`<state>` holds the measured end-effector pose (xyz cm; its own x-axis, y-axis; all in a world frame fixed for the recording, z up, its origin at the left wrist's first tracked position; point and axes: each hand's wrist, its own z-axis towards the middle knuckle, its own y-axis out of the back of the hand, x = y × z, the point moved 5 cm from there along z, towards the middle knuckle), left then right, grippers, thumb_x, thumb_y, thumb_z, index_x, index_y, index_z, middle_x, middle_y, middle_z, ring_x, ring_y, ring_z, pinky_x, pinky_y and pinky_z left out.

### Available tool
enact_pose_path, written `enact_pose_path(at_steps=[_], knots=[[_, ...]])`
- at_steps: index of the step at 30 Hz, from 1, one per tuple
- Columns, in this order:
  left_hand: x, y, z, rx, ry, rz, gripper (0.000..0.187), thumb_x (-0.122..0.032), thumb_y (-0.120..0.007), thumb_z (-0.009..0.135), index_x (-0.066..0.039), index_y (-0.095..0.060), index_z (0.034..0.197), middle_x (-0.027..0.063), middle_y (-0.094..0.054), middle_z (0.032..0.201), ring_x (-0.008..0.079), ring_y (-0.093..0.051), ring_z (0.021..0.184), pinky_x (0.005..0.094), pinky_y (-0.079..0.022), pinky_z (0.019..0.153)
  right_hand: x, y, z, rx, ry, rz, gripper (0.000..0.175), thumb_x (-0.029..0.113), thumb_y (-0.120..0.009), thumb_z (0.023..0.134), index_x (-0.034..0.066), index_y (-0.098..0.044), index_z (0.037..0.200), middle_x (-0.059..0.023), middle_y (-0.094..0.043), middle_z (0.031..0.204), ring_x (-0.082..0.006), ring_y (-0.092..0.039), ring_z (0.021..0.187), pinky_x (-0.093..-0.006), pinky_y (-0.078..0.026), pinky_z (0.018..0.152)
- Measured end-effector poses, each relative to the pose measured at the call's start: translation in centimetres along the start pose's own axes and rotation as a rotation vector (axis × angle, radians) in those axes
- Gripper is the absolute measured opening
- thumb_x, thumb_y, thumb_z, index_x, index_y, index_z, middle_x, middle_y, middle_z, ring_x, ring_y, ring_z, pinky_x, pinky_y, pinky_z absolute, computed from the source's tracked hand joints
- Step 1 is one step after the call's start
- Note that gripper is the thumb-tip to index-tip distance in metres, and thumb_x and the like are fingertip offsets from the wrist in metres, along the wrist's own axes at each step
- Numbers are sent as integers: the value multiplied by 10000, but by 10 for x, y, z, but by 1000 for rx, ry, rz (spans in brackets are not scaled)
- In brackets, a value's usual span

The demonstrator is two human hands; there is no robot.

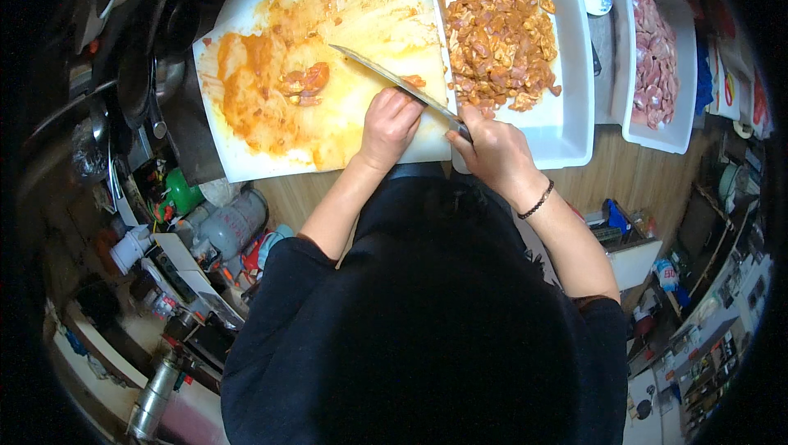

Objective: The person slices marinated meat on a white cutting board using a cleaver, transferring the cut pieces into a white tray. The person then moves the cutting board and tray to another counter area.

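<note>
My right hand (498, 146) grips the handle of a long kitchen knife (394, 78), whose blade slants up and left over a white cutting board (425, 26). Close against the near side of the blade, my left hand (391, 122) rests on the board with its fingers curled. Whether anything is under those fingers is hidden. Just beyond the blade lies a small strip of marinated meat (414, 80). Farther left on the board is a larger marinated meat piece (306, 80), with a smaller one touching or close to it. Orange marinade smears much of the board.
Right of the board stands a white plastic tub (582, 75) holding a heap of cut marinated meat (498, 45). A second white tub (686, 75) farther right holds pale pink raw meat (654, 57). At lower left are a grey gas cylinder (234, 223) and a green one (183, 191).
</note>
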<state>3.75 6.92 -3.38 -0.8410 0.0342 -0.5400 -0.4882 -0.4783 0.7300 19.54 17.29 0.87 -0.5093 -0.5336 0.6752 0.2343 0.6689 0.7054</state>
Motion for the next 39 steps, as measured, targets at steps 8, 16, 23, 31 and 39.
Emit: enact_pose_path(at_steps=[8,16,23,31,39], knots=[[2,11,-18,-54,128,-32,315,94,-727,722,-49,-729,1003,102,-693,969,316,-645,938,408,-541,834,-19,46,-62,110,-152,-35,236,228,-727,969,36,-595,1010,-202,-702,756,-433,-710,743,-498,-553,640],[6,4,-18,-10,76,5,319,92,-719,704,-42,-728,993,99,-657,905,316,-638,880,409,-554,782,2,20,-9,224,-95,-34,260,233,-739,956,28,-580,977,-223,-682,712,-448,-701,711,-512,-562,635],[6,16,-24,-116,194,-29,293,67,-733,764,-53,-729,1032,105,-711,1009,324,-658,930,415,-552,841,-4,3,8,110,-53,45,267,254,-729,967,34,-580,998,-226,-697,745,-462,-700,731,-527,-562,654],[4,12,-39,-137,268,-14,226,79,-707,812,-52,-704,997,107,-704,979,332,-647,952,410,-524,867,-7,56,-44,250,-63,-116,271,270,-716,985,38,-576,978,-209,-687,713,-431,-710,715,-506,-558,628],[3,7,-41,-81,254,49,268,48,-694,788,-69,-733,1026,103,-709,976,330,-661,951,417,-559,870,21,-14,27,185,98,-27,267,270,-716,978,40,-584,1008,-208,-697,729,-439,-710,713,-508,-565,630]])
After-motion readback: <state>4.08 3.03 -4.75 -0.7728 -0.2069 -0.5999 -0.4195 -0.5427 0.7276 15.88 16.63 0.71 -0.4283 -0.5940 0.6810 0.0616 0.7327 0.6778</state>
